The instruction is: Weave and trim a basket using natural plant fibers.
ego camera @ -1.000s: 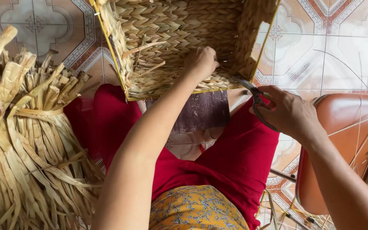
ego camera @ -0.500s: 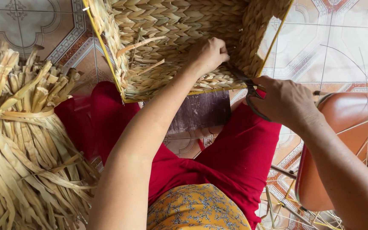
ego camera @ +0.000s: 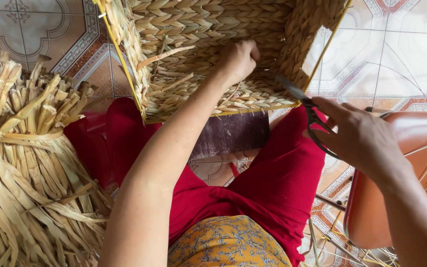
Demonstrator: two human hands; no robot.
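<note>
A woven straw basket point(ego camera: 184, 29) lies on its side across my knees, its opening facing me. My left hand point(ego camera: 238, 59) reaches inside it, fingers curled against the braided wall among loose strand ends. My right hand point(ego camera: 362, 138) grips dark metal scissors point(ego camera: 305, 106) by the handles. The blades point up and left toward the basket's yellow wire rim point(ego camera: 317, 59) at its lower right corner. Red trousers point(ego camera: 277, 183) cover my legs beneath the basket.
A big bundle of dried straw strips point(ego camera: 25, 163) lies at the left on the patterned tile floor point(ego camera: 401, 54). A brown plastic stool point(ego camera: 411, 158) stands at the right beside my right arm, with thin wires point(ego camera: 342, 247) under it. A dark board point(ego camera: 231, 133) sits below the basket.
My left hand has stayed inside the basket. My right hand has brought the scissors' blades closer to the basket's lower right rim. The view has shifted slightly.
</note>
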